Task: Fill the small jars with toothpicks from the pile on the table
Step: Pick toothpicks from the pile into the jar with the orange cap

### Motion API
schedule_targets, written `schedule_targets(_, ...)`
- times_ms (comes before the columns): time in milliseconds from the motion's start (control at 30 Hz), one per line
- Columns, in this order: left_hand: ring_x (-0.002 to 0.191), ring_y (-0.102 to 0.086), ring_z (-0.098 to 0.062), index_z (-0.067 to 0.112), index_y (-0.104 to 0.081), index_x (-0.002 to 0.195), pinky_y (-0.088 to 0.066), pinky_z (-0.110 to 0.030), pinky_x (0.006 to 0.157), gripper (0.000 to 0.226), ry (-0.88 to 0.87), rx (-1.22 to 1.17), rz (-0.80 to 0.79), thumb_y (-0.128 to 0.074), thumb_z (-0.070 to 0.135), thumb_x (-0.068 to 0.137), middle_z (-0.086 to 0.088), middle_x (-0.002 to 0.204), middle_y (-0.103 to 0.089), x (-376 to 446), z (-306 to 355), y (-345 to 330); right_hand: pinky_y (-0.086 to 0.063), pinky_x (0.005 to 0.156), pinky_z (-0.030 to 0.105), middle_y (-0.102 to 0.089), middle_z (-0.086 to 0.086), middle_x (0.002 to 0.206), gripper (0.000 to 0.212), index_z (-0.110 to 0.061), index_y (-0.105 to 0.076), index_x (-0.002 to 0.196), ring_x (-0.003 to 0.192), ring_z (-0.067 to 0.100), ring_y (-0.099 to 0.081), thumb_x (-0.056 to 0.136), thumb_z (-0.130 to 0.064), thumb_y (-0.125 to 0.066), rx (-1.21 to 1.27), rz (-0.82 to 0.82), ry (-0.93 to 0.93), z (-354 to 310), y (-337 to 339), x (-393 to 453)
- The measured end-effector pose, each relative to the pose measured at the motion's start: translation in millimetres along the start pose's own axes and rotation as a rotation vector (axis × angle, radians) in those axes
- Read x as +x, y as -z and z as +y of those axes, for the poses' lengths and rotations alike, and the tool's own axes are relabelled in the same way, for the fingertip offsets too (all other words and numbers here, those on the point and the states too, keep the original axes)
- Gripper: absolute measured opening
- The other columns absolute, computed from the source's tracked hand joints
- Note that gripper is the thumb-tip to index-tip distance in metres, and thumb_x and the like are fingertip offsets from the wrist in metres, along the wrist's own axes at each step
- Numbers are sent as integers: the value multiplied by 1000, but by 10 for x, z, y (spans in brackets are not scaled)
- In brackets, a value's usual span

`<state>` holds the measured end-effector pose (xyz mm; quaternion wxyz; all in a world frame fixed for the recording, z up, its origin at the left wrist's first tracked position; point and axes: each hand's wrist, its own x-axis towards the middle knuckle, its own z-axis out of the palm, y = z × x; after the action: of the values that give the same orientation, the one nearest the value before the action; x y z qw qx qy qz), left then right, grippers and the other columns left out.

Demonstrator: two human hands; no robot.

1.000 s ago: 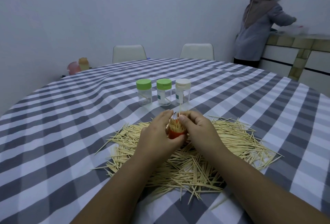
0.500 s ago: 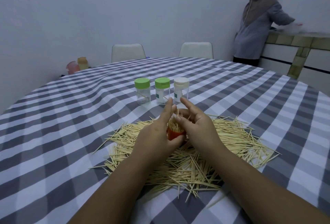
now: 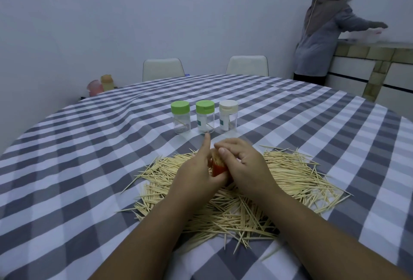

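On the counter (image 3: 89, 168), far to the left, sits a pink cup (image 3: 95, 88), and nearer the middle three small jars stand in a row: two with green lids (image 3: 180, 117) (image 3: 205, 116) and one with a white lid (image 3: 228, 115). Below them the left hand (image 3: 196, 174) holds a little red jar (image 3: 218, 169) full of toothpicks with one finger pointing up, and the right hand (image 3: 243, 163) curls its fingers over the top of the same jar. Both hands are above the big pile of toothpicks (image 3: 290, 174), and at the far right a person (image 3: 321, 34) stands by the wall.
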<state>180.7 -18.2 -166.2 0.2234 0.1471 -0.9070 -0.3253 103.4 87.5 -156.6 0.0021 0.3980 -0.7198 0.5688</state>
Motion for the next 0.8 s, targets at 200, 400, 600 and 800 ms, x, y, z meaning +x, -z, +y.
schedule_targets(200, 114, -55, -12, 39, -15, 150, -42, -24, 89, 86, -4, 40, -25, -67, 47, 82, 2, 129, -58, 9, 14, 17, -45, 74, 11, -66, -15, 99, 25, -25, -67, 114, 93, -6, -59, 97, -27, -48, 80, -103, -108, -130, 228, 50)
schedule_targets(400, 120, -50, -12, 48, -18, 146, -40, -25, 92, 80, -34, 54, -44, -67, 47, 82, 3, 139, -49, 10, 30, 27, -41, 93, 25, -59, 0, 127, 39, -21, -56, 130, 121, 15, -51, 96, -8, -40, -315, -201, -325, -59, 626, 162)
schedule_targets(600, 121, -46, -12, 48, -24, 144, -40, -26, 94, 71, -70, 58, -60, -63, 44, 86, 7, 142, -43, 4, 38, 47, -10, 118, 42, -24, 3, 156, 64, -28, -21, 150, 145, 22, -15, 91, -16, -44, -961, -531, -423, 3, 667, 109)
schedule_targets(800, 117, -46, -9, 45, -35, 141, -41, -23, 91, 63, -81, 61, -52, -64, 42, 86, 9, 136, -46, 5, 35, 39, -19, 111, 45, -37, 5, 147, 49, -18, -34, 143, 138, 25, -27, 96, -25, -44, -1117, -478, -291, 159, 545, 124)
